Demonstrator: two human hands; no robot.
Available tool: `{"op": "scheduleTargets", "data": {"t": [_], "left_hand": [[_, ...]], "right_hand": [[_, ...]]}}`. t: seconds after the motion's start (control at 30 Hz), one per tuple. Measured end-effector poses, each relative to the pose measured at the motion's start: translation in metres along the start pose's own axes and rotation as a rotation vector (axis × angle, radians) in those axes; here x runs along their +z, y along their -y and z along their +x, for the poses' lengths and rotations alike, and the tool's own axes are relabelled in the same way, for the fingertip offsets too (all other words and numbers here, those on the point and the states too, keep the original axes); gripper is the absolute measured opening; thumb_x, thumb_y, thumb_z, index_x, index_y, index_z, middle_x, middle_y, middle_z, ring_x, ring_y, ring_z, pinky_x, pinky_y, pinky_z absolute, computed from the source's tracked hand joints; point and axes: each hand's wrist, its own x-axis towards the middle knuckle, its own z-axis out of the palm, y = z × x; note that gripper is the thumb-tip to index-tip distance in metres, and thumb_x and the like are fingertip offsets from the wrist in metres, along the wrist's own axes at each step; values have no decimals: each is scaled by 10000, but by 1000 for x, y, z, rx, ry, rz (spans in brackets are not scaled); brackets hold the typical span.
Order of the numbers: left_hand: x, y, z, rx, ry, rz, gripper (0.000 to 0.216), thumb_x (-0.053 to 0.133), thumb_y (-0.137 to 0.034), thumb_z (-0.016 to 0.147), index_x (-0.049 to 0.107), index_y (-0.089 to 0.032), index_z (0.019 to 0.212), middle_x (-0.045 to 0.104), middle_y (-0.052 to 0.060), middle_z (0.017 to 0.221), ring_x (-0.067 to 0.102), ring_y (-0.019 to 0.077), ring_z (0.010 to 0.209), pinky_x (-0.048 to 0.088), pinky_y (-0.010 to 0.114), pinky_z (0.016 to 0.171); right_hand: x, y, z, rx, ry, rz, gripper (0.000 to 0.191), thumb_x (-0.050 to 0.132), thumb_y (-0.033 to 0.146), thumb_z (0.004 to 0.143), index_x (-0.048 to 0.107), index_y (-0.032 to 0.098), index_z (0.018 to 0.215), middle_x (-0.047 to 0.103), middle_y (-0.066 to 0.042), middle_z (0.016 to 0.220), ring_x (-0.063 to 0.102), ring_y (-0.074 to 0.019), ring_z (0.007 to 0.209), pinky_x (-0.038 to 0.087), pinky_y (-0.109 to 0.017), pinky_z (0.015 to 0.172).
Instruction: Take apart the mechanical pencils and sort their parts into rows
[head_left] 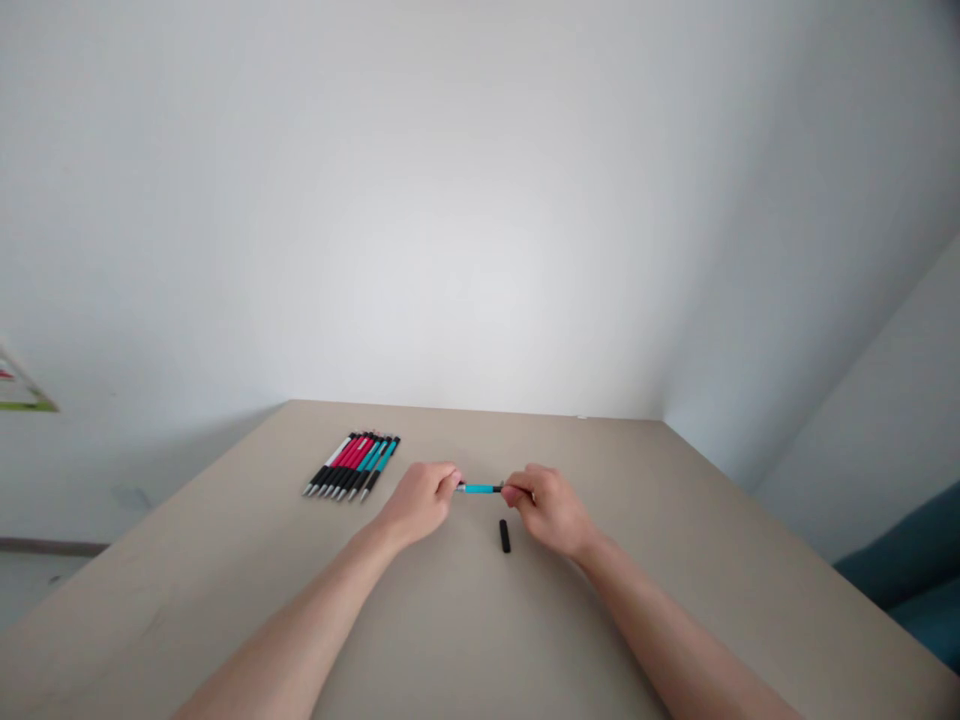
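A beige table (450, 620) bore slim white, red and teal pens (354, 462) toward its far-left corner, a black cylinder (505, 537) inward.

The person's left forearm (319, 605) angles toward one o'clock, right forearm (660, 615) toward eleven; left hand (422, 497) and right hand (551, 507) both pinch.

teal pen (480, 489) | dark right end | level, crosswise | both ends held

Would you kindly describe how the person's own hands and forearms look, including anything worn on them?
The left hand and right hand are bare, without gloves. The left forearm and right forearm show no sleeve, watch or bracelet. Part of each hand is hidden, so rings cannot be ruled out.
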Motion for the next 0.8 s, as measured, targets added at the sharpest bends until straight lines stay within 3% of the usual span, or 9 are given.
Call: {"op": "scheduleTargets", "data": {"t": [0.13,0.23,0.37,0.57,0.73,0.8], "left_hand": [[-4,-9,-2,251,-104,157,150,553,-311,853,631,-224,946,650,15,870,536,187,877,324,303,778],[-3,-13,-3,332,-128,231,81,576,-254,845,628,-223,899,634,16,874,530,183,885,307,329,803],[2,-9,-2,362,-132,205,136,493,-193,888,628,-192,901,627,35,836,542,167,832,344,316,772],[3,-6,-3,360,-45,75,263,396,-61,877,607,-180,981,632,30,783,569,153,775,410,277,735],[3,-10,-4,324,-26,29,200,439,-170,905,594,-209,1024,618,34,903,564,151,847,428,246,741],[5,-9,-5,309,-26,39,166,489,-215,890,597,-220,1016,614,24,908,565,150,844,428,240,737]], "right_hand": [[1,5,-1,51,-16,-10,237,457,220,844,623,169,683,540,-22,639,471,-127,621,281,-231,577],[3,9,-1,39,7,-11,270,453,270,868,625,166,687,541,-21,637,474,-129,626,282,-234,579],[4,9,0,49,18,20,381,376,308,914,638,168,676,539,-20,622,474,-128,612,293,-237,587],[2,8,0,21,-47,60,192,486,268,853,634,167,782,591,-40,726,504,-145,691,320,-240,619],[3,7,1,62,-15,48,402,370,343,914,622,160,660,556,-24,591,470,-126,585,285,-242,558],[4,6,1,45,-37,53,344,405,318,897,621,160,681,573,-26,625,480,-128,610,293,-237,571]]}}
